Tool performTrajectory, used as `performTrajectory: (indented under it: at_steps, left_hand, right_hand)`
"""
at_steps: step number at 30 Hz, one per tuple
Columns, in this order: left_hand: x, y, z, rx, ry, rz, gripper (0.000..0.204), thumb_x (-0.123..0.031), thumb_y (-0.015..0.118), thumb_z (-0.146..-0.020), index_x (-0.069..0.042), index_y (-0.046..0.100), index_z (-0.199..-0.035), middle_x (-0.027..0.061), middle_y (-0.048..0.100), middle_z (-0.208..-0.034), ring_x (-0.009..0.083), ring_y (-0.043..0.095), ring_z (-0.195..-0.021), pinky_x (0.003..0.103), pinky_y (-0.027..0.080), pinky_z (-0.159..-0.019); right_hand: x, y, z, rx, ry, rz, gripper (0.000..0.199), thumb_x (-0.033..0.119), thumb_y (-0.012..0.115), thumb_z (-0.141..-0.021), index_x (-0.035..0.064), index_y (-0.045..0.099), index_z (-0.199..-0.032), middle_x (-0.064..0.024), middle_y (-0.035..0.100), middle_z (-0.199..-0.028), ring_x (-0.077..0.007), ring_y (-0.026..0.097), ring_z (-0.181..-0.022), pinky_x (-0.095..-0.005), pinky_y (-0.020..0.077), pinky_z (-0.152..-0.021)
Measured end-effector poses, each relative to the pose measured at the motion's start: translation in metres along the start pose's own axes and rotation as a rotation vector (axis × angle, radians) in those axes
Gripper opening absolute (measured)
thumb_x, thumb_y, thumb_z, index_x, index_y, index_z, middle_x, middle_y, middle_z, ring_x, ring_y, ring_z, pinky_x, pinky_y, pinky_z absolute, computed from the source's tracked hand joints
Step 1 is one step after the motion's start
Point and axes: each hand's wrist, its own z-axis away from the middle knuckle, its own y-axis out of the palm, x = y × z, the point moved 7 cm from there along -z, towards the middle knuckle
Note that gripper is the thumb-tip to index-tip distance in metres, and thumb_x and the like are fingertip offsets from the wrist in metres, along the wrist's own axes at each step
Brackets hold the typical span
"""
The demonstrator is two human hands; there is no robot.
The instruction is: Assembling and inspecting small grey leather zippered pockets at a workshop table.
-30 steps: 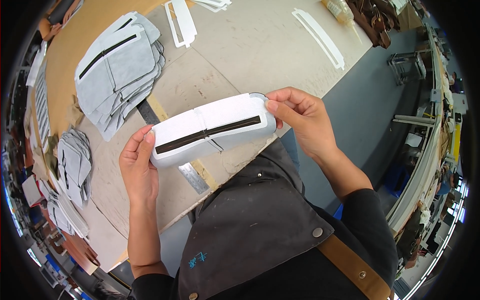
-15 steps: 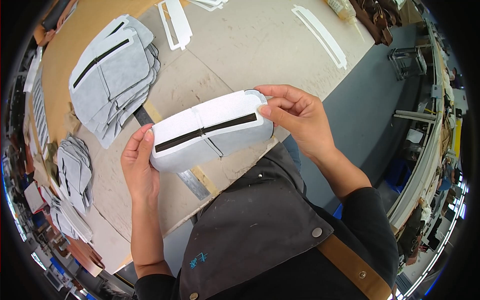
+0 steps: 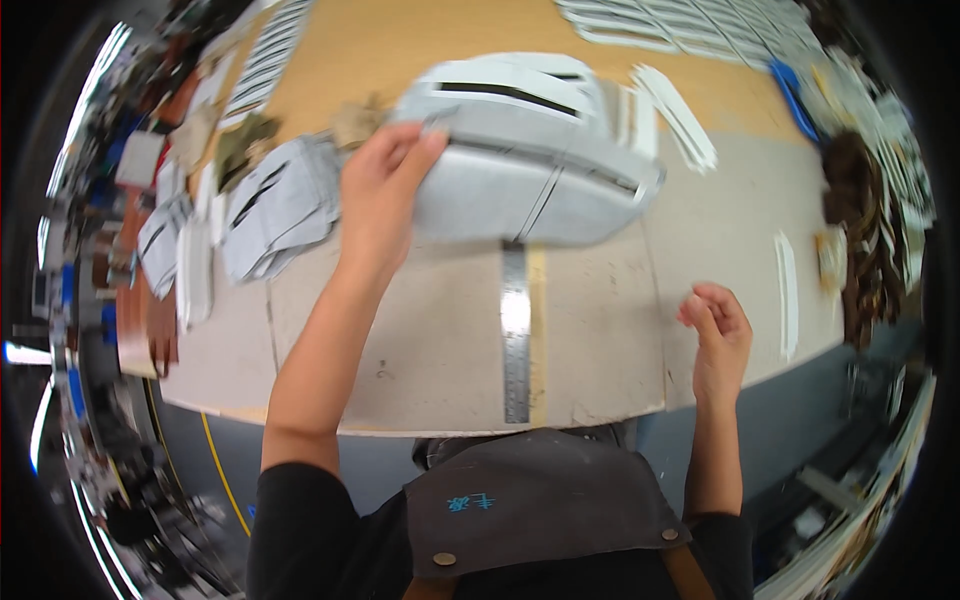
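Note:
My left hand [image 3: 380, 190] grips the left end of a long grey-white piece with a dark slot [image 3: 540, 195], held blurred over the table, above a pile of like pieces [image 3: 520, 85]. My right hand [image 3: 718, 335] hovers near the table's front right, fingers loosely curled, holding nothing. A steel ruler [image 3: 515, 330] lies on the table between my hands, pointing toward me.
Stacks of grey slotted pieces [image 3: 275, 205] lie at the left, with more at the far left edge. White strips [image 3: 680, 120] sit at the back right, one strip [image 3: 788, 295] at the right. Dark brown material [image 3: 865, 230] is heaped at the right edge.
My right hand has let go of the piece and dropped toward the table's front edge. My left hand has carried the piece away from my body, out over the table. The view has swung.

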Motion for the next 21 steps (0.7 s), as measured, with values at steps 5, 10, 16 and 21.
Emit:
performTrajectory:
  at_steps: [5, 10, 16, 21]
  left_hand:
    - [-0.017, -0.056, -0.064, -0.210, 0.253, -0.334, 0.032, -0.017, 0.073, -0.091, 0.003, 0.062, -0.113, 0.0027, 0.068, -0.092, 0.0072, 0.058, -0.080, 0.021, 0.046, -0.073]
    - [0.004, -0.109, -0.023, -0.280, 0.556, -1.107, 0.042, -0.007, 0.080, -0.074, 0.002, 0.061, -0.111, 0.0117, 0.063, -0.093, 0.0252, 0.059, -0.091, 0.035, 0.049, -0.079]
    - [0.004, -0.175, 0.014, -0.296, 0.471, -1.209, 0.028, -0.004, 0.081, -0.071, 0.001, 0.067, -0.095, 0.0103, 0.062, -0.092, 0.0293, 0.058, -0.093, 0.036, 0.049, -0.078]
    - [0.002, -0.199, 0.004, -0.301, 0.328, -0.923, 0.014, -0.006, 0.078, -0.078, 0.003, 0.073, -0.089, 0.0094, 0.067, -0.081, 0.0217, 0.061, -0.070, 0.031, 0.049, -0.067]
  right_hand:
    - [0.003, 0.023, -0.003, 0.135, -0.067, 0.032, 0.012, 0.013, 0.065, -0.095, 0.0023, 0.062, -0.089, -0.0024, 0.060, -0.074, -0.0087, 0.054, -0.067, -0.0233, 0.0406, -0.063]
    - [-0.008, 0.034, -0.003, 0.144, -0.065, 0.038, 0.022, 0.019, 0.058, -0.100, 0.0070, 0.055, -0.082, 0.0014, 0.047, -0.069, -0.0065, 0.038, -0.062, -0.0214, 0.0293, -0.058]
    - [-0.019, 0.062, -0.002, 0.300, -0.021, -0.040, 0.035, 0.023, 0.053, -0.103, 0.0114, 0.042, -0.072, 0.0039, 0.035, -0.064, -0.0069, 0.026, -0.059, -0.0261, 0.0221, -0.054]
    - [-0.015, 0.084, 0.012, 0.296, 0.009, 0.072, 0.035, 0.023, 0.056, -0.102, 0.0109, 0.047, -0.070, 0.0035, 0.044, -0.065, -0.0059, 0.035, -0.060, -0.0229, 0.0280, -0.057]
